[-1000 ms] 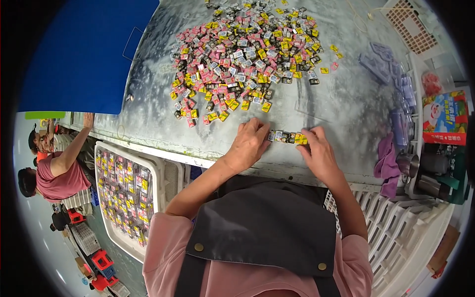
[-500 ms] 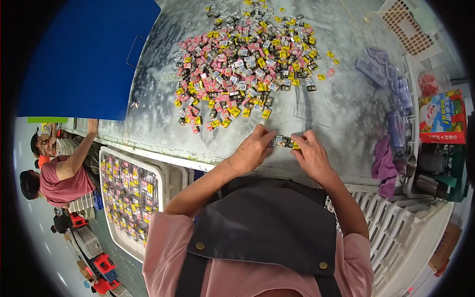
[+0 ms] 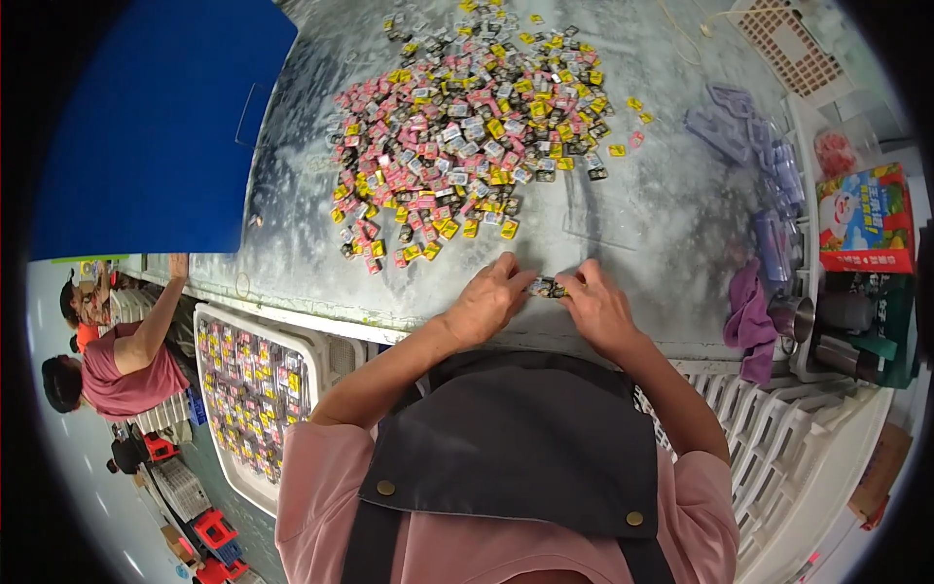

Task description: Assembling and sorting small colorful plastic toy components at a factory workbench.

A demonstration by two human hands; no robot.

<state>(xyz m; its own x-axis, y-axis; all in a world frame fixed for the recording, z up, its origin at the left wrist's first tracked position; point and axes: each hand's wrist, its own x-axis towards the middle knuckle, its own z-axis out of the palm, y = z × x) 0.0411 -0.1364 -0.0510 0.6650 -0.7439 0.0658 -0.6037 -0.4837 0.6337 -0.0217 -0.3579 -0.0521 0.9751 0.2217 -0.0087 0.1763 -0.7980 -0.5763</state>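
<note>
the small packets (image 3: pixel 474 128) look glossy, the purple rag (image 3: pixel 747 316) matt cloth.

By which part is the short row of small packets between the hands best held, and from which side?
Likely by its two ends, from left and right together: the row of small packets runs crosswise and looks made of separate pieces, so inward pressure should keep it together. The left hand and right hand are at those ends.

The tabletop (image 3: pixel 671 282) gleams in bright light (edges bend, corners black).
</note>
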